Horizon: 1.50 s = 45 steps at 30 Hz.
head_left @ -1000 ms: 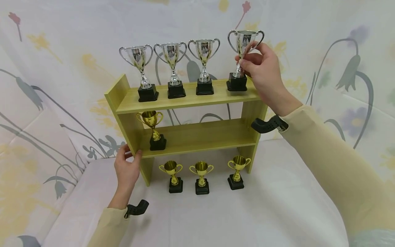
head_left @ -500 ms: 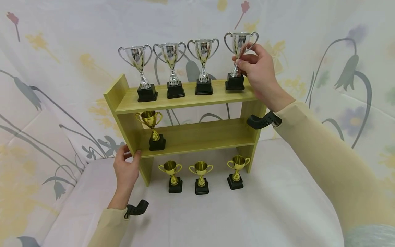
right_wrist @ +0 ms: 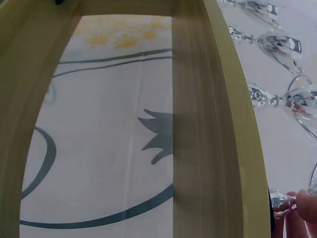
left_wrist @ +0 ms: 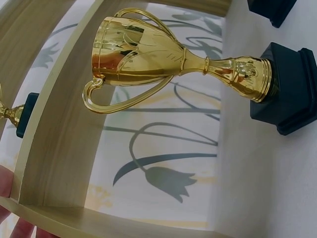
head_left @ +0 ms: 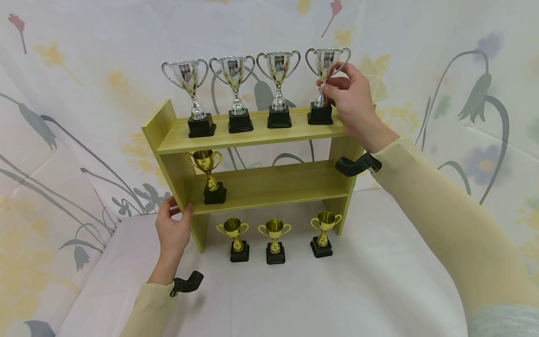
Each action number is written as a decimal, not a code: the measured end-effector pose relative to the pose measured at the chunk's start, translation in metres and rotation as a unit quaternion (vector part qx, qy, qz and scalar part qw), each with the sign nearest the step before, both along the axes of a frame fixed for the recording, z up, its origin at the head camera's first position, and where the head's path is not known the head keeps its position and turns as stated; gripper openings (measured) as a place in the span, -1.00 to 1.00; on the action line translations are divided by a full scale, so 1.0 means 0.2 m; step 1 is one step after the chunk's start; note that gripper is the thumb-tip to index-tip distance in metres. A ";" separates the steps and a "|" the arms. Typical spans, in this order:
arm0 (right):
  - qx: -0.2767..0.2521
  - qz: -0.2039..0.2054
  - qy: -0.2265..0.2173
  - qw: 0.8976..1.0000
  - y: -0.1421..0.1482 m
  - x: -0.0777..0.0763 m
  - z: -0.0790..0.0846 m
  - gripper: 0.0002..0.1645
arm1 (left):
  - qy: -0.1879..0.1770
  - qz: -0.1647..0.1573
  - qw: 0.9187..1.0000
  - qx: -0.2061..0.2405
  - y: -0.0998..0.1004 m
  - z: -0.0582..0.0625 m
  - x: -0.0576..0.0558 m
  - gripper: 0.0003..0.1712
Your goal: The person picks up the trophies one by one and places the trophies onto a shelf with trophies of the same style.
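My right hand (head_left: 353,93) pinches the stem of a silver trophy cup (head_left: 326,63) at the right end of the wooden shelf unit's top board (head_left: 252,135). The cup stands upright, its black base (head_left: 320,113) down at the board. In the right wrist view its stem (right_wrist: 281,203) shows between thumb and fingers. Three more silver cups (head_left: 279,68) line the same board to the left. My left hand (head_left: 173,229) grips the left side panel (head_left: 166,164) of the unit, thumb in front and fingers behind. Close by, a gold trophy cup (head_left: 205,163) stands on the middle board.
Three smaller-looking gold cups (head_left: 274,229) stand on the white cloth (head_left: 294,299) below and in front of the unit. Behind hangs a flower-printed cloth (head_left: 84,93). The top board has a raised left end (head_left: 161,119).
My right hand has moved left and slightly down with the silver cup, bringing its base down to the top board near the other silver cups. My left hand stays on the side panel.
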State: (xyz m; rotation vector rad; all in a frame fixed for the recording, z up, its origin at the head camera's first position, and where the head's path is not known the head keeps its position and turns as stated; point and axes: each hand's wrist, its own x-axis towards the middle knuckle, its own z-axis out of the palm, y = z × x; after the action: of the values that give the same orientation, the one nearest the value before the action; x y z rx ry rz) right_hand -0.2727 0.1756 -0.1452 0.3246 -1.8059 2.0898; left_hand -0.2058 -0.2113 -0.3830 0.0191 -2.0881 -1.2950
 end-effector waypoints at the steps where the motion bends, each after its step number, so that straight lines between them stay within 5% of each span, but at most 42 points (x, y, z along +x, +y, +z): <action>1: 0.002 0.000 0.001 1.000 0.00 0.00 0.00 -0.70 | -0.001 0.000 1.000 0.000 0.00 0.00 0.00 -0.59; 24: 0.041 -0.047 -0.022 0.998 -0.01 0.00 -0.01 -0.59 | -0.001 0.002 1.000 -0.001 0.01 0.01 0.00 -0.60; 38: 0.042 -0.042 -0.035 0.998 -0.03 0.01 -0.01 -0.49 | -0.007 0.004 1.000 0.004 0.00 0.00 0.01 -0.60; 45: 0.099 -0.073 -0.044 0.991 -0.03 0.04 -0.01 -0.48 | -0.009 0.000 1.000 0.006 0.01 0.00 0.00 -0.59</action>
State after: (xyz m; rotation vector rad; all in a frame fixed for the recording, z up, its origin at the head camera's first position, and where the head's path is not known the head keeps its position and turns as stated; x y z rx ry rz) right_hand -0.2639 0.1705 -0.1468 0.1488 -2.0292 1.8571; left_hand -0.2053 -0.2103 -0.3826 0.0357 -2.0961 -1.3127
